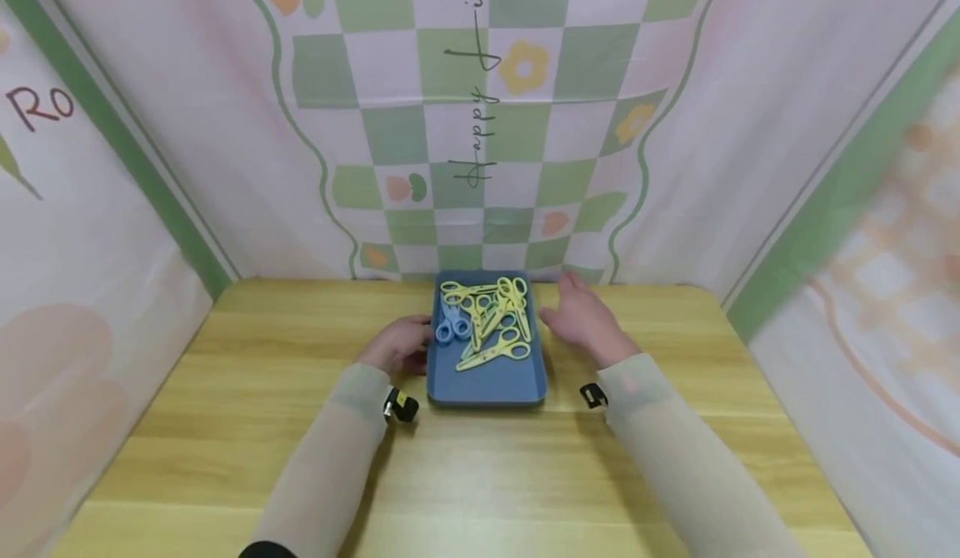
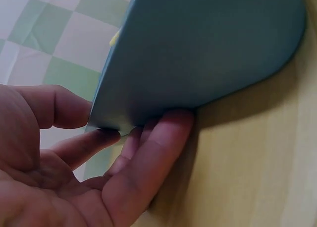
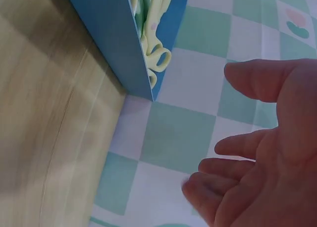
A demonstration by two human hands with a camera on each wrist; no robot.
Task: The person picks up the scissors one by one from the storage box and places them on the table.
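Note:
A blue rectangular tray [image 1: 487, 387] lies on the table with several scissors inside. Most are pale yellow scissors [image 1: 495, 351]; blue-handled scissors [image 1: 453, 325] lie at the tray's left. My left hand [image 1: 401, 343] holds the tray's left side. In the left wrist view, its thumb [image 2: 72, 108] is at the rim and its curled fingers [image 2: 158, 152] meet the outer wall low down. To the right of the tray, apart from it, my right hand [image 1: 585, 321] is held with fingers spread and nothing in them.
The wooden table [image 1: 480, 483] reaches back to a checkered curtain [image 1: 457, 133]. More printed cloth hangs at the left [image 1: 90, 291] and right [image 1: 885, 291] sides. Small dark wrist cameras [image 1: 403, 408] sit at both cuffs.

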